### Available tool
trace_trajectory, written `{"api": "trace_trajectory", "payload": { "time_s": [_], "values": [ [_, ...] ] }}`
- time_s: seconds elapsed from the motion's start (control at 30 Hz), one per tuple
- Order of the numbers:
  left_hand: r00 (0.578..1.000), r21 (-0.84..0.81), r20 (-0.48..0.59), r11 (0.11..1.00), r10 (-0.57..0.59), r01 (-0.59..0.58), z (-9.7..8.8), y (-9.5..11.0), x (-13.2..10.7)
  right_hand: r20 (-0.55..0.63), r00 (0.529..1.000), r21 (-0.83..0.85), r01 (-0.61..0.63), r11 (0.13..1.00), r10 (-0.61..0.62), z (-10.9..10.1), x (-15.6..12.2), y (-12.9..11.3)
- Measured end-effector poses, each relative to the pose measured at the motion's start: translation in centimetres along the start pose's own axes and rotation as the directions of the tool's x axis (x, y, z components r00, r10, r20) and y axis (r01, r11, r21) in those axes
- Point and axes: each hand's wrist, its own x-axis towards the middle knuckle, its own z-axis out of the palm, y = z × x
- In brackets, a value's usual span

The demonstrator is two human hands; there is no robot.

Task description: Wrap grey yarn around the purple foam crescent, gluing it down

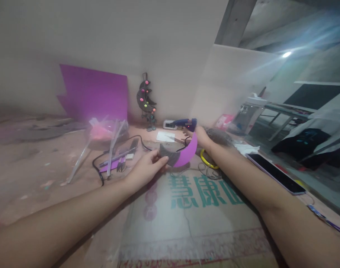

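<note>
My left hand (pixel 149 165) pinches a crescent-shaped purple card (pixel 188 152) by its left end, between thumb and fingers. Dark grey material covers that end, while the right half is bare purple. My right hand (pixel 199 136) reaches to the back of the table, at a blue glue gun (pixel 183 123) with a small red light. Its fingers stretch leftward just below the gun and look apart; whether they touch it I cannot tell. Beside the gun's nozzle lies a white power strip (pixel 167 124). A small white card (pixel 166 136) is in front of it.
Against the wall stand a purple sheet (pixel 100 93) and a dark moon ornament (pixel 144 96) with coloured balls. Clear glue sticks (pixel 112 152), a pen (pixel 110 160) and a plastic bag (pixel 105 128) lie left. At right are yellow tape (pixel 207 160) and a phone (pixel 276 173).
</note>
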Motion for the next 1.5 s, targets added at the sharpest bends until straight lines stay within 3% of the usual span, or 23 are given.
{"api": "trace_trajectory", "payload": {
  "time_s": [0.17, 0.23, 0.33, 0.4, 0.47, 0.6, 0.73, 0.9, 1.07, 1.27, 1.37, 1.5],
  "values": [
    [0.992, -0.16, -0.072, 0.983, -0.104, 0.092, 0.2, 0.7, 0.1, -0.178, 0.984, 0.109, 0.037, 0.993, -0.017, -2.9, -0.8, -2.3],
    [0.977, -0.195, -0.137, 0.971, -0.164, 0.136, 0.2, 0.9, 0.2, -0.249, 0.966, 0.145, 0.108, 0.984, -0.069, -4.1, -2.6, -3.4],
    [0.977, -0.207, -0.159, 0.972, -0.142, 0.108, 0.2, 1.0, 0.3, -0.264, 0.953, 0.041, 0.167, 0.985, -0.151, -5.2, -6.6, -4.2],
    [0.981, -0.146, -0.163, 0.986, -0.102, 0.078, 0.1, 1.0, 0.3, -0.248, 0.944, -0.03, 0.217, 0.976, -0.218, -5.4, -9.5, -3.9],
    [0.981, -0.042, -0.179, 0.997, -0.075, 0.068, -0.1, 0.8, 0.3, -0.159, 0.959, -0.063, 0.228, 0.972, -0.235, -5.1, -12.0, -3.1],
    [0.98, 0.02, -0.184, 0.996, -0.079, 0.084, -0.3, 0.3, 0.3, 0.045, 0.96, 0.087, 0.272, 0.958, -0.277, -4.1, -14.8, -1.7],
    [0.979, -0.054, -0.159, 0.991, -0.127, 0.12, -0.4, -0.1, 0.3, 0.161, 0.932, 0.15, 0.304, 0.941, -0.326, -3.4, -15.3, -2.3],
    [0.989, 0.007, -0.127, 0.997, -0.08, 0.081, -0.5, -0.1, 0.3, 0.162, 0.918, -0.019, 0.37, 0.929, -0.362, -3.3, -15.3, -2.7],
    [0.973, -0.164, -0.114, 0.97, -0.201, 0.181, 0.0, 0.8, 0.2, 0.115, 0.913, -0.223, 0.409, 0.885, -0.392, -3.1, -15.1, -2.0],
    [0.963, -0.258, -0.13, 0.945, -0.238, 0.199, 0.4, 1.2, 0.1, 0.138, 0.93, -0.209, 0.364, 0.908, -0.341, -3.2, -15.1, -3.2],
    [0.966, -0.205, -0.145, 0.961, -0.215, 0.183, 0.3, 0.8, 0.0, 0.111, 0.938, -0.216, 0.346, 0.913, -0.329, -3.2, -15.1, -3.6],
    [0.968, 0.036, -0.211, 0.989, -0.136, 0.147, -0.1, 0.4, 0.0, 0.076, 0.941, -0.248, 0.338, 0.908, -0.33, -3.2, -14.9, -3.5]
  ]
}}
